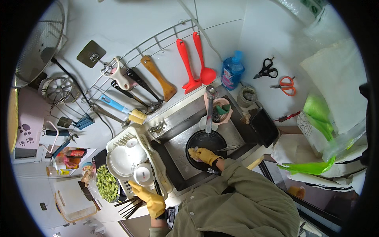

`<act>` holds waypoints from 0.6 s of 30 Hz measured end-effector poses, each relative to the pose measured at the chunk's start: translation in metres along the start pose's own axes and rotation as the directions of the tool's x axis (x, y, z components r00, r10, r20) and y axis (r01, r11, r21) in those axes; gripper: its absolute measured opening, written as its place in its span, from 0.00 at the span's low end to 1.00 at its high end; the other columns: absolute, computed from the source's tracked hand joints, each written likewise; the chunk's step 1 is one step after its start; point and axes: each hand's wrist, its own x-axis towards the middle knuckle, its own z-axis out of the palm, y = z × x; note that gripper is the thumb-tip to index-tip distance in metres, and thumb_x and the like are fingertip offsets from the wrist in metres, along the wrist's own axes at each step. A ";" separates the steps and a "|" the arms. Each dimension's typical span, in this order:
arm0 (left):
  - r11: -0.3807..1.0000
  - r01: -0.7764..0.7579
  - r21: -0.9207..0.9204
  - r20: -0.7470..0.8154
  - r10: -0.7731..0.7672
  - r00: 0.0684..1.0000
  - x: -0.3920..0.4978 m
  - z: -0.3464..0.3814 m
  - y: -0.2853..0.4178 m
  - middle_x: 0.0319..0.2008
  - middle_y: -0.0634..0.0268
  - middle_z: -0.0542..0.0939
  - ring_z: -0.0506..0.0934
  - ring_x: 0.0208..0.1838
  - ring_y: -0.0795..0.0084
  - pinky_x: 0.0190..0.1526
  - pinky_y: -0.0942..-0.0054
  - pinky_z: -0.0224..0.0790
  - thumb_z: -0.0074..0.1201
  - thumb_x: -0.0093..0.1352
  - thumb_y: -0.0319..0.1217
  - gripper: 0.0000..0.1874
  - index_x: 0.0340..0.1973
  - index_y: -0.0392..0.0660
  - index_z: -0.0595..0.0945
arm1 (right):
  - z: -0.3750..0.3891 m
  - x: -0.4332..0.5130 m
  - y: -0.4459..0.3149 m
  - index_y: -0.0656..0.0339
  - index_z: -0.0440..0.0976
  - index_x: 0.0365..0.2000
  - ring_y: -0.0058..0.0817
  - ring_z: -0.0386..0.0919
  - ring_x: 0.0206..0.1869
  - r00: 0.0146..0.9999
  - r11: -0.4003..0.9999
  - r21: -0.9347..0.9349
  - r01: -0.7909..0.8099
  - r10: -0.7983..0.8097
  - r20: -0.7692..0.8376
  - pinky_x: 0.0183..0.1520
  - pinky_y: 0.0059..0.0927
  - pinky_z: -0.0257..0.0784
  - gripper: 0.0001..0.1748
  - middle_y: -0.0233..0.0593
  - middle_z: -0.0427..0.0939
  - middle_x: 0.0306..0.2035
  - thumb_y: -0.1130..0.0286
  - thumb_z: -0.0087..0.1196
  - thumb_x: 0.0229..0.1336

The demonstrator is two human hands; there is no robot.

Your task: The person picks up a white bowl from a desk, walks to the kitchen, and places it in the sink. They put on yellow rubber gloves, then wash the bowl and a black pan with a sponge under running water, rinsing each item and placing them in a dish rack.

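Note:
My right hand, in a yellow rubber glove, presses a pale yellow sponge or cloth against the inside of a black pan. The pan sits in the sink under the faucet, and a metal spoon or utensil handle lies across it. My left hand, also gloved, is at the near end of the white dish rack. Its fingers reach towards an upturned white bowl. Dark chopsticks fan out beside it; whether the hand grips them is unclear.
White plates are stacked in the rack beside a container of cut green beans. A pink strainer basket hangs inside the metal sink. Blue detergent and a black tray stand near its edges. Utensils hang from a wall rack.

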 end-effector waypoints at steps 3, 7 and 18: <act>0.933 0.133 -0.333 0.107 -0.103 0.989 -0.003 0.003 0.061 0.51 0.49 0.81 0.81 0.49 0.64 0.53 0.72 0.72 0.39 0.79 0.44 0.27 0.61 0.31 0.72 | -0.022 -0.003 -0.003 0.64 0.74 0.49 0.36 0.80 0.45 0.974 0.893 -0.415 0.176 -0.218 -0.057 0.51 0.30 0.73 0.15 0.47 0.80 0.44 0.69 0.46 0.65; 0.971 0.050 -0.236 0.382 0.046 0.923 -0.020 0.008 0.116 0.40 0.50 0.86 0.83 0.43 0.67 0.52 0.75 0.72 0.31 0.81 0.39 0.27 0.58 0.26 0.74 | -0.053 0.024 -0.010 0.61 0.79 0.35 0.42 0.80 0.35 0.851 0.929 0.191 0.316 -0.189 -0.491 0.39 0.37 0.73 0.18 0.50 0.82 0.35 0.55 0.60 0.57; 0.696 0.682 -0.224 0.765 -0.309 0.565 -0.040 0.056 0.087 0.43 0.49 0.85 0.76 0.57 0.68 0.75 0.73 0.40 0.16 0.75 0.65 0.50 0.60 0.25 0.69 | -0.148 0.083 -0.035 0.51 0.80 0.40 0.47 0.79 0.40 0.684 0.791 -0.591 -0.162 -0.342 -0.645 0.43 0.46 0.73 0.20 0.45 0.81 0.39 0.47 0.52 0.61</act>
